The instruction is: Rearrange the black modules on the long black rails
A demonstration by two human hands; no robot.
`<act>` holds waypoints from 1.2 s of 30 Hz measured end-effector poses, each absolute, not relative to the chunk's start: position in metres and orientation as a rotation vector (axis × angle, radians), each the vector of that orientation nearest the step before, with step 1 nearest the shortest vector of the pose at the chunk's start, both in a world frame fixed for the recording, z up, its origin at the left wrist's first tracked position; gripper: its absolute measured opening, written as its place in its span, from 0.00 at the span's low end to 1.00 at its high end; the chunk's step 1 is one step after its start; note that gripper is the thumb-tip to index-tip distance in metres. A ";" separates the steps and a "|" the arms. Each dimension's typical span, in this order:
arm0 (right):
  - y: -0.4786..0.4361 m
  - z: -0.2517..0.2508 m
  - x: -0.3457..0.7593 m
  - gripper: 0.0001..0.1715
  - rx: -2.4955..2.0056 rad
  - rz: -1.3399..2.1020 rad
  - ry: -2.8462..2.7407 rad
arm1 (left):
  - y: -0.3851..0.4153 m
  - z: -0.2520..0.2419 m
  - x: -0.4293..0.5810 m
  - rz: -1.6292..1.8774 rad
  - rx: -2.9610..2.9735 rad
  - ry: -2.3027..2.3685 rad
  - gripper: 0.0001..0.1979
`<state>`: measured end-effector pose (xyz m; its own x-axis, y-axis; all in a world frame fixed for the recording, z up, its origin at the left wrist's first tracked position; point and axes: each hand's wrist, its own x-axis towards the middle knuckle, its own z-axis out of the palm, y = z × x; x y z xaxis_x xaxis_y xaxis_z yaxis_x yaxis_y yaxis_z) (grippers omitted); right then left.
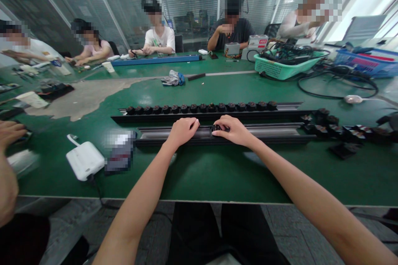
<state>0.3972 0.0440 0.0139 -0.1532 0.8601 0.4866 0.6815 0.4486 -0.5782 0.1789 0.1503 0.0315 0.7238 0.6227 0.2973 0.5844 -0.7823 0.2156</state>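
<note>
A long black rail [267, 131] with a grey channel lies across the table in front of me. My right hand [231, 129] pinches a small black round part [215, 130] at the middle of that channel. Just left of it, my left hand [184, 129] is closed over the rail, with its fingertips near the far wall; what they hold, if anything, is hidden. Behind lies a second black rail [174, 116], carrying a row of several similar black parts [193, 108]. More loose black parts [326, 128] are heaped at the right.
A white power adapter [85, 160] and a blurred-out dark item [120, 157] lie at left. A crumpled glove [173, 78], a green basket of cables [280, 69] and a blue basket [367, 63] stand farther back. Another person's hand [12, 132] is at the left edge; several people sit opposite.
</note>
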 end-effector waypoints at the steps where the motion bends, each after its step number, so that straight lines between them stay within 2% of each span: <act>1: 0.044 0.014 0.397 0.15 -1.303 0.282 -1.898 | 0.150 0.032 0.179 0.544 2.816 0.988 0.21; 36: 0.037 0.018 0.401 0.14 -1.344 0.235 -1.923 | 0.151 0.030 0.178 0.544 2.796 0.996 0.21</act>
